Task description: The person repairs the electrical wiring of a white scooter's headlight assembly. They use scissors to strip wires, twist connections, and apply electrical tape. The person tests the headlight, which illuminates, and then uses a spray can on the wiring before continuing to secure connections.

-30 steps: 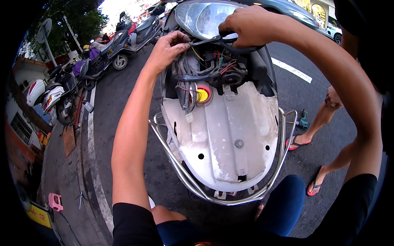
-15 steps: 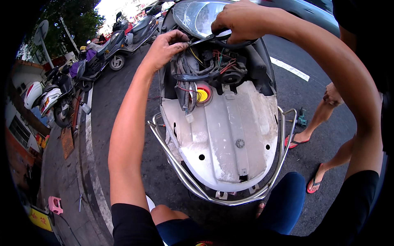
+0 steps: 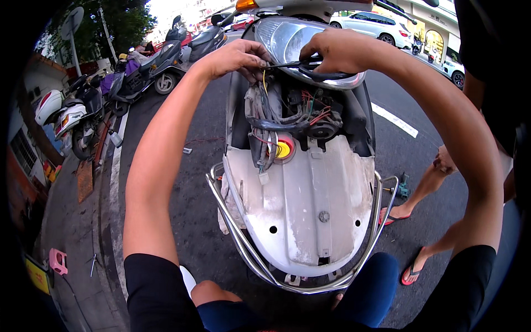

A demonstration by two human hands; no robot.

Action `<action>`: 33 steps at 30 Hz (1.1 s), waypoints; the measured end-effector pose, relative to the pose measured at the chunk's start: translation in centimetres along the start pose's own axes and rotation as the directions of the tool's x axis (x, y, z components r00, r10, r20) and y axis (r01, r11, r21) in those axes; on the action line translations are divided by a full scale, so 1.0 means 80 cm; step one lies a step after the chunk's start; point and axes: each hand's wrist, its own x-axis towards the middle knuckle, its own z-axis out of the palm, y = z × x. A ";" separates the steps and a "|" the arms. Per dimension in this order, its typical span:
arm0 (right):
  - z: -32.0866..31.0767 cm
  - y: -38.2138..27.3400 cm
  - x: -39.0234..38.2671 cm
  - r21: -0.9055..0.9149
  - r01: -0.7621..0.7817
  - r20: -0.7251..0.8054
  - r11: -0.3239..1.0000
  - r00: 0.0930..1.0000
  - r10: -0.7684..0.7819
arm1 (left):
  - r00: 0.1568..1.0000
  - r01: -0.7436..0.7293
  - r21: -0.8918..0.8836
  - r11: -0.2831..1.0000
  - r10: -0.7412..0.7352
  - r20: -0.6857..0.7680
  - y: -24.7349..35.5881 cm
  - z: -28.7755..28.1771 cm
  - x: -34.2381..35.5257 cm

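Note:
In front of me stands a scooter front with its inner parts exposed. My left hand [image 3: 240, 58] is closed, pinching a thin yellow wire [image 3: 265, 83] that rises from the wiring bundle. Fingers of my right hand [image 3: 337, 50] are wrapped round black-handled scissors [image 3: 326, 74]; their blades point left and reach the left hand's fingertips, so I cannot tell whether they touch the wire. Both hands are just at the headlight [image 3: 285, 39]. Below them lie a taped wiring harness [image 3: 271, 123], a round black horn-like part [image 3: 322, 130] and a yellow-and-red cap [image 3: 283, 148].
A pale scuffed panel [image 3: 301, 221] faces me, ringed by a chrome tube guard [image 3: 251, 263]. At right, another person's legs in red flip-flops [image 3: 409, 274] are close, beside a green power tool [image 3: 404, 187]. Parked scooters [image 3: 138, 74] and a pink stool [image 3: 57, 261] are at left.
My view has tilted up, bringing a white car into sight. The scissors have come up across the headlight's lower edge, and the left hand's pinched fingers have drawn the yellow wire upward.

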 end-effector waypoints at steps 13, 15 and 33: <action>0.011 -0.005 -0.008 0.030 -0.039 -0.010 0.999 0.999 0.039 | 0.989 0.098 -0.293 0.951 -0.126 -0.079 -0.001 0.026 -0.009; 0.013 -0.007 -0.009 0.005 -0.055 -0.019 0.998 0.998 0.055 | 0.988 0.080 -0.306 0.949 -0.115 -0.100 -0.006 0.028 -0.009; 0.025 -0.012 -0.022 0.431 -0.267 0.231 0.862 0.956 0.181 | 0.979 0.064 -0.361 0.930 -0.130 -0.160 -0.013 0.046 -0.011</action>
